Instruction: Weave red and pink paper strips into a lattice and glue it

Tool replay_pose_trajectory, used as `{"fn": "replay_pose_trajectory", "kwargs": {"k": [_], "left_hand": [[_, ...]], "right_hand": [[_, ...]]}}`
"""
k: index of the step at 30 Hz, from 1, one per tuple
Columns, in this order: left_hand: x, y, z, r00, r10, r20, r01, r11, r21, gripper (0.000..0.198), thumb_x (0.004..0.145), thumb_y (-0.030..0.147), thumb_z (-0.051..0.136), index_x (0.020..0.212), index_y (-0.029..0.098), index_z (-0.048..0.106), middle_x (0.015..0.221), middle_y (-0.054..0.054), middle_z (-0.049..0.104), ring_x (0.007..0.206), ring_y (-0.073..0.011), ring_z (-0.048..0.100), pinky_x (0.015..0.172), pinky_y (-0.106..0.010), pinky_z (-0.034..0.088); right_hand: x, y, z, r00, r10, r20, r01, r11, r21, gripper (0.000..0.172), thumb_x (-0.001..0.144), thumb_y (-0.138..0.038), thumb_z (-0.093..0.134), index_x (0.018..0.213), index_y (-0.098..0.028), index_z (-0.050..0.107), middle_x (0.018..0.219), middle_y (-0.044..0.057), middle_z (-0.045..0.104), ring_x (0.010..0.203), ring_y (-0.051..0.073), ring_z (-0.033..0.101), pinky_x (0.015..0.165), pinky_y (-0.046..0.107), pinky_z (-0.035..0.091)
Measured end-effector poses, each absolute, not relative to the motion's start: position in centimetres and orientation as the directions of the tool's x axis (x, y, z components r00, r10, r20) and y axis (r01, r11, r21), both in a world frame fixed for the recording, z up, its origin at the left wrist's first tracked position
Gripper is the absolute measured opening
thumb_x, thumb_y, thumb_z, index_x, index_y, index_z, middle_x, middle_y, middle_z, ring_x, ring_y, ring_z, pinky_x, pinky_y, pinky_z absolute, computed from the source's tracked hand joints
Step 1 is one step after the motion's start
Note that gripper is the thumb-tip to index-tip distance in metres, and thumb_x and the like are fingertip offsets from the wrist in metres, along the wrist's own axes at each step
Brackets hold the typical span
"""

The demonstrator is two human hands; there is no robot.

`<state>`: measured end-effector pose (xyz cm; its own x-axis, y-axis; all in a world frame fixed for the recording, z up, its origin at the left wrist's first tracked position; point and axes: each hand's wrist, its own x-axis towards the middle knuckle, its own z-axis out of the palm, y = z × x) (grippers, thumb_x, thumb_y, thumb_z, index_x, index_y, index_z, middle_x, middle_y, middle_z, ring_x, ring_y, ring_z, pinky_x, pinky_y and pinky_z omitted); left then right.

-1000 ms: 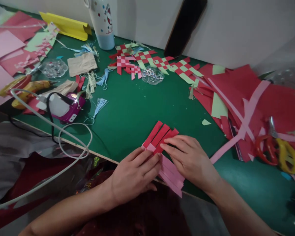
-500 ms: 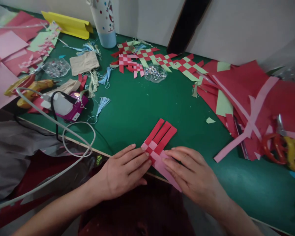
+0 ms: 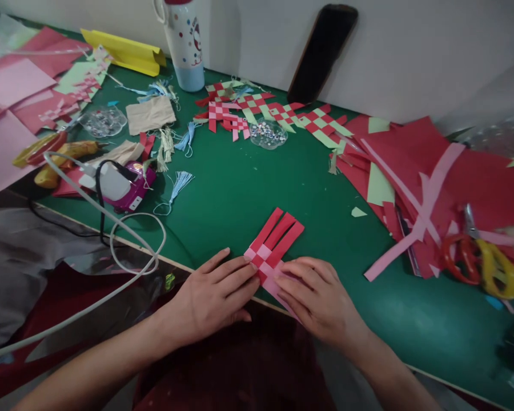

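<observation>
A woven paper piece (image 3: pixel 262 254) in red and pink checks lies at the table's near edge, its red strips pointing away from me and its pink ones toward the lower right. My left hand (image 3: pixel 216 294) holds the left side of the weave under its fingertips, with the thumb lower down, apart from the fingers. On the other side, my right hand (image 3: pixel 321 297) grips the pink strips, its fingers close together and covering part of them. Where the right thumb presses is hidden.
Finished woven paper shapes (image 3: pixel 282 114) and a dish of small beads (image 3: pixel 268 134) lie at the back. Red paper sheets (image 3: pixel 445 171) and scissors (image 3: pixel 480 260) are on the right. A cable (image 3: pixel 132 274), a purple device (image 3: pixel 135 188) and tassels (image 3: pixel 180 185) occupy the left. A phone (image 3: pixel 323 51) leans on the wall.
The view has shifted slightly, showing more of the phone and bottle. My right hand has slid a little inward along the pink strips, covering more of them; my left hand keeps its hold.
</observation>
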<state>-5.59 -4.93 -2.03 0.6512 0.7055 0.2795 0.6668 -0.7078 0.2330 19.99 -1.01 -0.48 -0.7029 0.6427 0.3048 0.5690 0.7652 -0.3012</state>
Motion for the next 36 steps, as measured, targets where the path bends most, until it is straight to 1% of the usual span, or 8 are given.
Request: {"fn": "replay_pose_trajectory", "kwargs": {"k": [4, 8, 12, 16, 21, 24, 29, 36], "left_hand": [[-5.0, -4.8, -1.6, 0.631, 0.72, 0.291, 0.682, -0.693, 0.236, 0.059, 0.092, 0.062, 0.048, 0.131, 0.019, 0.057, 0.133, -0.009, 0.061, 0.129, -0.0243, 0.051, 0.121, -0.049, 0.024], [-4.2, -4.1, -1.0, 0.634, 0.704, 0.319, 0.677, -0.705, 0.21, 0.062, 0.091, 0.066, 0.044, 0.129, 0.018, 0.057, 0.135, -0.011, 0.059, 0.132, -0.026, 0.049, 0.12, -0.049, 0.025], [-3.5, -3.0, -1.1, 0.652, 0.691, 0.313, 0.681, -0.715, 0.159, 0.069, 0.092, 0.068, 0.038, 0.132, 0.015, 0.054, 0.14, -0.012, 0.056, 0.135, -0.0265, 0.044, 0.12, -0.047, 0.027], [-3.3, -2.3, -1.7, 0.65, 0.707, 0.277, 0.701, -0.699, 0.141, 0.075, 0.092, 0.07, 0.031, 0.138, 0.014, 0.049, 0.143, -0.011, 0.054, 0.136, -0.0253, 0.044, 0.119, -0.045, 0.026], [-3.4, -2.2, -2.1, 0.651, 0.71, 0.269, 0.7, -0.699, 0.149, 0.075, 0.093, 0.071, 0.029, 0.137, 0.015, 0.051, 0.144, -0.009, 0.054, 0.135, -0.0254, 0.045, 0.119, -0.044, 0.026], [-3.4, -2.1, -1.9, 0.651, 0.711, 0.266, 0.698, -0.698, 0.157, 0.074, 0.093, 0.07, 0.029, 0.136, 0.015, 0.052, 0.144, -0.009, 0.054, 0.134, -0.0251, 0.045, 0.119, -0.044, 0.025], [-3.4, -1.9, -1.3, 0.662, 0.721, 0.207, 0.705, -0.692, 0.156, 0.074, 0.094, 0.069, 0.031, 0.139, 0.014, 0.049, 0.149, -0.009, 0.049, 0.134, -0.0258, 0.044, 0.119, -0.047, 0.022], [-3.4, -1.7, -1.2, 0.668, 0.717, 0.2, 0.704, -0.696, 0.142, 0.078, 0.092, 0.071, 0.03, 0.139, 0.012, 0.049, 0.148, -0.009, 0.05, 0.133, -0.0252, 0.045, 0.119, -0.045, 0.022]], "right_hand": [[20.4, -0.5, -0.1, -0.71, 0.624, 0.326, 0.543, 0.78, -0.311, 0.019, 0.092, -0.022, 0.058, 0.107, -0.021, 0.07, 0.108, 0.008, 0.071, 0.104, 0.022, 0.059, 0.088, 0.04, 0.051], [20.5, 1.6, 1.6, -0.675, 0.636, 0.375, 0.553, 0.772, -0.315, 0.022, 0.092, -0.018, 0.058, 0.111, -0.019, 0.069, 0.11, 0.01, 0.069, 0.106, 0.023, 0.058, 0.09, 0.04, 0.053], [19.5, 4.3, 2.7, -0.711, 0.585, 0.389, 0.536, 0.81, -0.238, 0.023, 0.093, -0.014, 0.057, 0.111, -0.018, 0.069, 0.109, 0.009, 0.07, 0.107, 0.023, 0.06, 0.094, 0.043, 0.053], [18.4, 5.9, 1.9, -0.771, 0.539, 0.341, 0.51, 0.842, -0.178, 0.022, 0.094, -0.015, 0.053, 0.106, -0.016, 0.072, 0.108, 0.01, 0.071, 0.11, 0.023, 0.06, 0.097, 0.044, 0.053], [18.2, 6.5, 0.6, -0.755, 0.569, 0.325, 0.519, 0.823, -0.232, 0.021, 0.094, -0.016, 0.054, 0.098, -0.018, 0.074, 0.099, 0.008, 0.072, 0.099, 0.022, 0.061, 0.089, 0.042, 0.055], [18.3, 6.7, 0.2, -0.736, 0.588, 0.336, 0.518, 0.808, -0.28, 0.02, 0.094, -0.018, 0.055, 0.097, -0.02, 0.074, 0.097, 0.007, 0.071, 0.096, 0.021, 0.06, 0.086, 0.041, 0.055], [18.6, 6.9, -0.3, -0.721, 0.595, 0.354, 0.506, 0.802, -0.317, 0.019, 0.093, -0.018, 0.056, 0.095, -0.022, 0.074, 0.097, 0.007, 0.07, 0.095, 0.021, 0.06, 0.085, 0.041, 0.054], [19.0, 7.0, -0.9, -0.714, 0.609, 0.347, 0.521, 0.792, -0.318, 0.016, 0.092, -0.018, 0.058, 0.097, -0.022, 0.073, 0.102, 0.007, 0.071, 0.1, 0.022, 0.059, 0.085, 0.041, 0.049]]}}
